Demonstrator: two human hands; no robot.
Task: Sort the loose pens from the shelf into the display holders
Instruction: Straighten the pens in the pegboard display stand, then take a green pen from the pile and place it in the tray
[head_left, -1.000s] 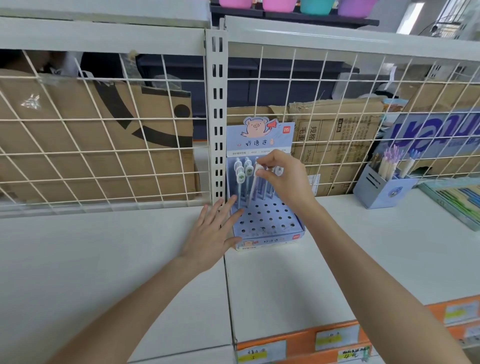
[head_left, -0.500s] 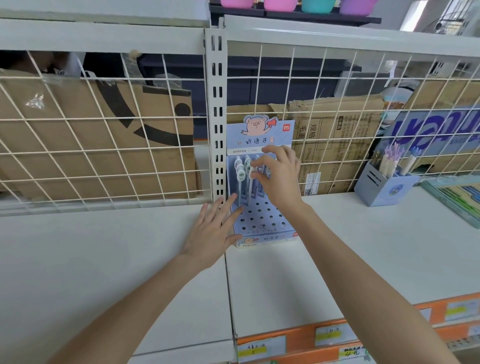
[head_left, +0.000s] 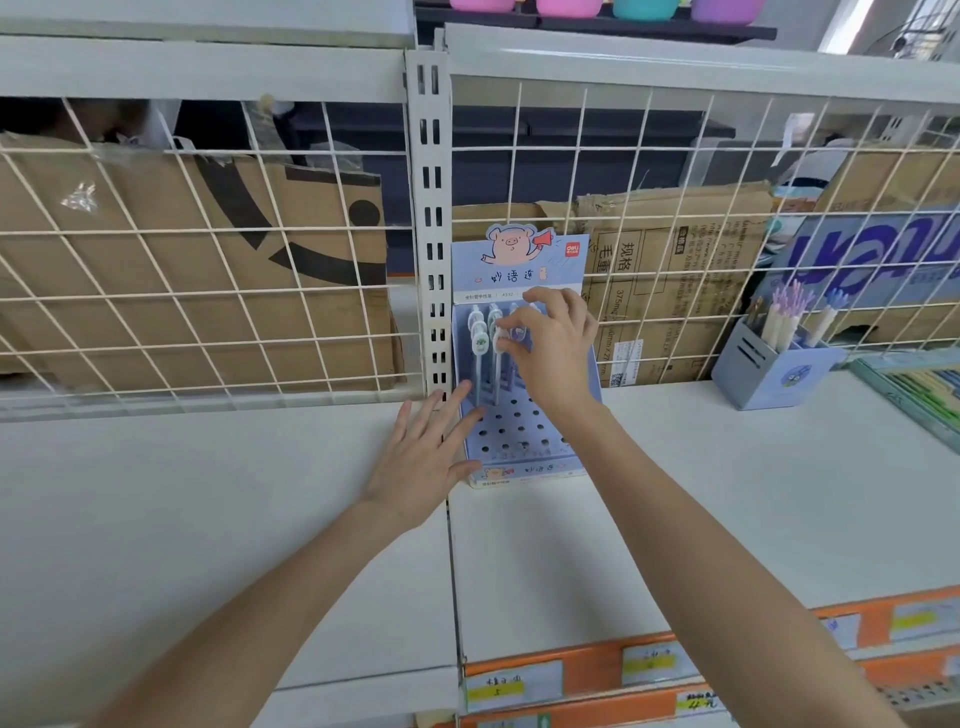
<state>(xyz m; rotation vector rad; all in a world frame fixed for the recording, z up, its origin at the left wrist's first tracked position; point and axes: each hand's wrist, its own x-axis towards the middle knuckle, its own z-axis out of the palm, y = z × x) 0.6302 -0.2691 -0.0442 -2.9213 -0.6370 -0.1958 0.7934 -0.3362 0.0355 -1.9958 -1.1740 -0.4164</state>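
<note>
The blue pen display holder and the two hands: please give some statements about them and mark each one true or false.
1. The left hand lies flat against the side of the blue display holder. True.
2. The right hand pinches a pen at its top. True.
3. Every hole in the holder is filled. False: most front holes are empty.
4. The grey pen cup stands left of the holder. False: it stands to the right.
5. Cardboard boxes sit behind the wire grid. True.

From my feed I've got flattened cardboard boxes (head_left: 197, 270) behind the white wire grid (head_left: 208, 291), pink, teal and purple tubs (head_left: 597, 6) way up top, orange price-tag strips (head_left: 649, 670) along the shelf edge, stacked green packs (head_left: 919, 395) far right
</note>
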